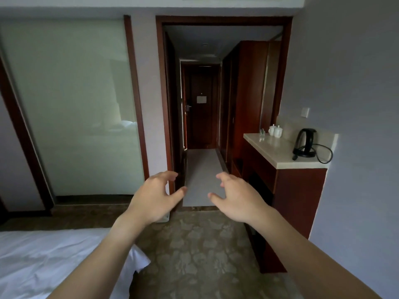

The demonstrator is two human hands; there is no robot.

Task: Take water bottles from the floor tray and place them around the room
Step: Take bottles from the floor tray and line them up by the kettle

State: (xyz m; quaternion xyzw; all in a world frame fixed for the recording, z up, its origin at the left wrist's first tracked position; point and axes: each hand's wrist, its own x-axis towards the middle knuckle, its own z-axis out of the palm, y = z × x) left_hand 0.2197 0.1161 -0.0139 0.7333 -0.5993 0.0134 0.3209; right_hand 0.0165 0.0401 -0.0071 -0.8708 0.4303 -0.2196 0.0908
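Both hands are out in front, palms down, over the carpet [200, 253]. Left hand [154, 198] and right hand [236, 199] have fingers loosely curled and spread; each grip is loose and holds nothing. No bottles or tray can be seen in this view; only a small pale thing shows under the left wrist, too hidden to tell. Bed [43, 262] is at lower left. On the worktop [272, 149] at right: kettle [305, 142] w/ cord, two white cups [275, 131], a glass [262, 134]. Doorway [216, 93] straight ahead.
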